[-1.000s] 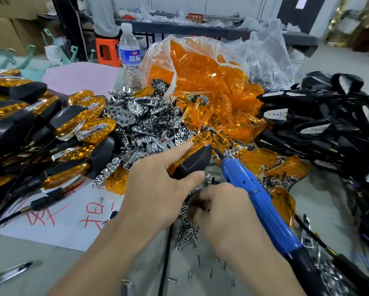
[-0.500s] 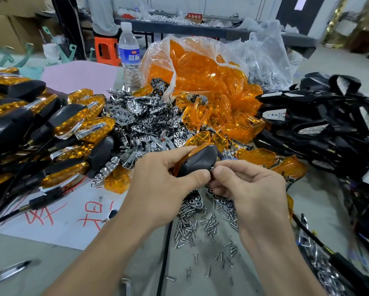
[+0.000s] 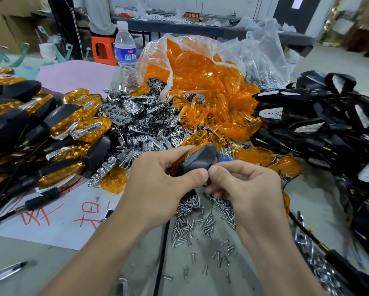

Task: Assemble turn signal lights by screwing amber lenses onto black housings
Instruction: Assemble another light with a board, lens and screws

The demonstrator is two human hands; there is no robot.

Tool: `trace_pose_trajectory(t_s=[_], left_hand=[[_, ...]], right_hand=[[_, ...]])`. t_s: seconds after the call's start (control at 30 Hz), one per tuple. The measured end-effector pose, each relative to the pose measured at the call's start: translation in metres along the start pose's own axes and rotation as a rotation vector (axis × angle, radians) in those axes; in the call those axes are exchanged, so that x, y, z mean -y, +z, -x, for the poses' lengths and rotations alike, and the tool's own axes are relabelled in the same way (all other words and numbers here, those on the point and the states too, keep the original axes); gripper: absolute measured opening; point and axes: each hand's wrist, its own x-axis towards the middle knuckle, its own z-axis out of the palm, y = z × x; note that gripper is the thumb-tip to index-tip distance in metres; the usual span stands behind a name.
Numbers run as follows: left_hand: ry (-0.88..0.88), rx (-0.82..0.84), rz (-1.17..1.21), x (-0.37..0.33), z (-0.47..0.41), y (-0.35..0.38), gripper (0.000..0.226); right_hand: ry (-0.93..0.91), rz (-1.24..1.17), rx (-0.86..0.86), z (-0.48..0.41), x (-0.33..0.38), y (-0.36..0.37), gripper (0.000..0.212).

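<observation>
My left hand grips a black housing with an amber lens seated on its far side, held just above the table. My right hand meets it at the housing's lower right corner. Its thumb and forefinger pinch something small there, apparently a screw, which the fingers hide. A blue electric screwdriver shows only as a tip behind the housing. Loose screws lie in a heap under both hands.
Finished amber-and-black lights are stacked at the left, empty black housings at the right. A plastic bag of amber lenses and chrome reflectors fill the middle. A water bottle stands behind. A black cable runs toward me.
My right hand left the screw heap, where it held the blue screwdriver in plain sight, and came up to the housing's corner. My left hand has kept holding the housing.
</observation>
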Motion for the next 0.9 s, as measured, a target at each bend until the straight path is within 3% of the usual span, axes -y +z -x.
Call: trace_pose_trajectory(t_s=[0.17, 0.4, 0.6, 0.73, 0.9], left_hand=[[0.037, -0.038, -0.122, 0.001, 0.001, 0.002, 0.027], [0.038, -0.085, -0.196, 0.005, 0.001, 0.001, 0.059], [0.035, -0.076, -0.231, 0.004, 0.002, 0.003, 0.054], [0.039, -0.083, -0.231, 0.003, 0.003, 0.004, 0.049], [0.040, -0.099, -0.236, 0.004, 0.004, 0.005, 0.053]], right_hand=[[0.043, 0.035, 0.079, -0.002, 0.003, -0.003, 0.023], [0.115, 0.003, 0.079, -0.004, 0.004, -0.007, 0.023], [0.128, -0.094, 0.040, -0.003, 0.006, -0.009, 0.020], [0.080, -0.006, -0.019, -0.004, 0.004, -0.011, 0.022], [0.017, 0.095, 0.042, -0.004, 0.006, -0.010, 0.028]])
